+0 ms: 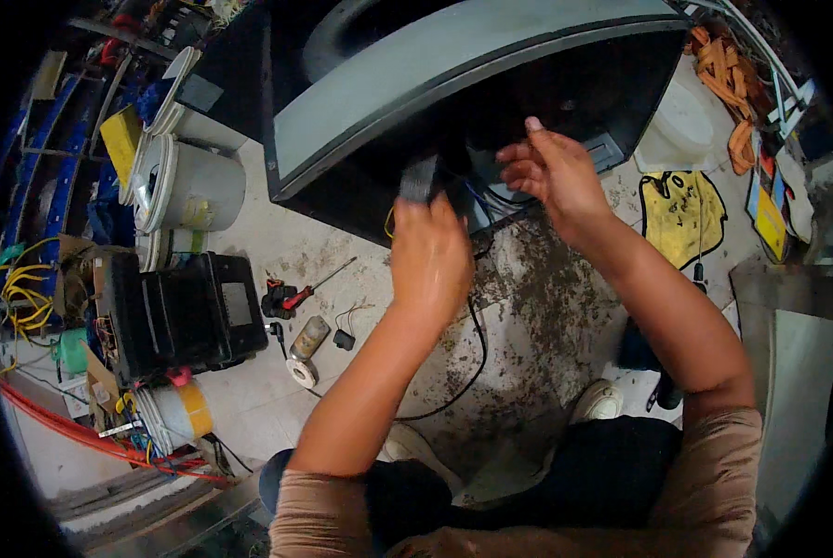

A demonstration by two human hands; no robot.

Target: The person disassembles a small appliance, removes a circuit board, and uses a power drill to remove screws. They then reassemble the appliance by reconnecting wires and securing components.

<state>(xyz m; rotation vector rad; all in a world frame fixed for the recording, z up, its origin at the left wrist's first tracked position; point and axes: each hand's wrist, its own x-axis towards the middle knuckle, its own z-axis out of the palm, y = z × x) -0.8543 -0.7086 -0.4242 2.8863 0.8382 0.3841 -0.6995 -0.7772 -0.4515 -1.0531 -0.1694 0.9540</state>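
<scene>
Gripped grey piece, left hand; lettered sheet

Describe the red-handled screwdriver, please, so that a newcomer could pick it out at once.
Find the bulky black case at the picture's left. Just right of it, the screwdriver lies with its shaft slanting up and rightward. Its red handle sets it apart from the stained cylinder and white ring below it.
</scene>
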